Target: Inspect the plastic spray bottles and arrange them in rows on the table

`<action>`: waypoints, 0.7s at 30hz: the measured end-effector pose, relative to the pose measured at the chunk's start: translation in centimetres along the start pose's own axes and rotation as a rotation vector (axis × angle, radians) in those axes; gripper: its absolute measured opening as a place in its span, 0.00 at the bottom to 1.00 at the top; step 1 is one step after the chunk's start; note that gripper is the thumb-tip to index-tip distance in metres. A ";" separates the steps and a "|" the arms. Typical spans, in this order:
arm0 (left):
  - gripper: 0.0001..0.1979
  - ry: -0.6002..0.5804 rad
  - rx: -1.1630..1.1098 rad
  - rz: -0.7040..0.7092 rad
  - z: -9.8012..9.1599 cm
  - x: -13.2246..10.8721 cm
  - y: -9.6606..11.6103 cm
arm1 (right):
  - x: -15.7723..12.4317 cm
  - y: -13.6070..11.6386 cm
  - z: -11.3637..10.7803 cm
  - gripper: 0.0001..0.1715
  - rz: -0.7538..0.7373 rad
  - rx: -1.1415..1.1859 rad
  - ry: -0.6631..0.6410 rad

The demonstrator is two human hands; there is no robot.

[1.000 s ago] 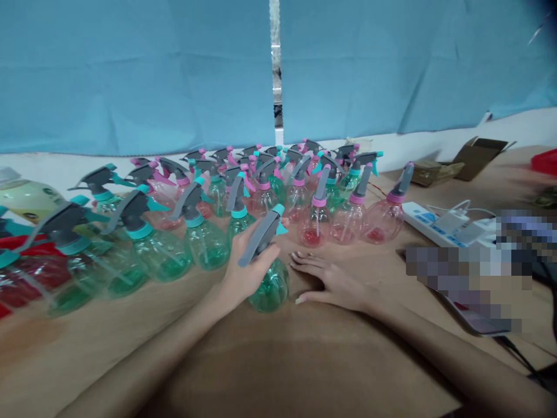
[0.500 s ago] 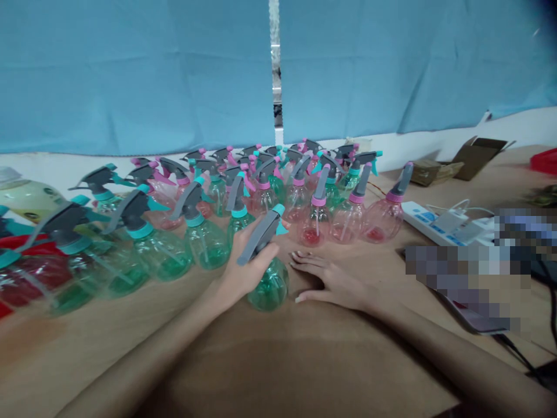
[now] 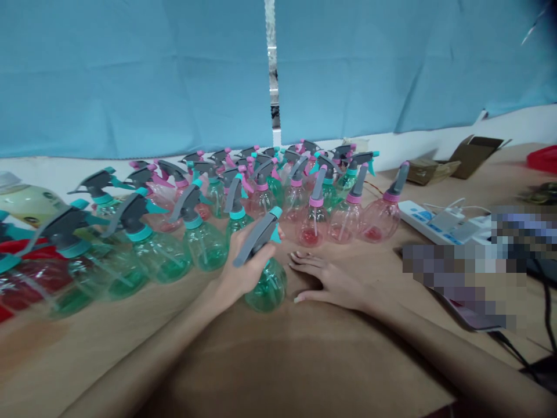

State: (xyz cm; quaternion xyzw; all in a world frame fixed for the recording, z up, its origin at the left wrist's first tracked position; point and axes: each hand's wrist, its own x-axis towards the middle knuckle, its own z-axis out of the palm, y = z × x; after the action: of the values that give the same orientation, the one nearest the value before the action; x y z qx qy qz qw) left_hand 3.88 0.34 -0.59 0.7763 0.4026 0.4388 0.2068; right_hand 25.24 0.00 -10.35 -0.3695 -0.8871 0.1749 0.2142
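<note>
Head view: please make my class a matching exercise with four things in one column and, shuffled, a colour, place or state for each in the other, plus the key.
Column one
1. Left hand
2. Right hand
3. Power strip
4. Wall cloth

Column two
A. White, on the right side of the table
B. Blue, at the back
C. Resting on the table, holding nothing
D. Gripping a green spray bottle

Right pairs: 1-D, 2-C, 3-A, 4-B

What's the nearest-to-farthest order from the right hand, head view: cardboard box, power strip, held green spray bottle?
From the right hand:
1. Green spray bottle, just to its left, in the left hand.
2. Power strip, right and farther back.
3. Cardboard box, behind the strip.
</note>
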 end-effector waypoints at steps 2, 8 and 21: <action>0.05 -0.008 -0.052 -0.005 0.0 0.0 -0.1 | 0.0 0.1 0.1 0.46 -0.011 0.007 0.008; 0.05 0.005 -0.099 -0.014 0.0 0.1 0.2 | 0.0 0.0 0.0 0.46 -0.012 0.022 0.025; 0.08 0.047 -0.019 -0.091 0.5 -0.5 -0.6 | 0.0 -0.3 -0.3 0.47 0.009 0.005 0.001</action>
State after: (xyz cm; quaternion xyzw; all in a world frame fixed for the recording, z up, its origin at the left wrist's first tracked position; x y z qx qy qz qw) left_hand 3.92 0.32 -1.46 0.7447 0.4381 0.4507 0.2243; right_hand 25.23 -0.18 -9.92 -0.3730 -0.8849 0.1781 0.2148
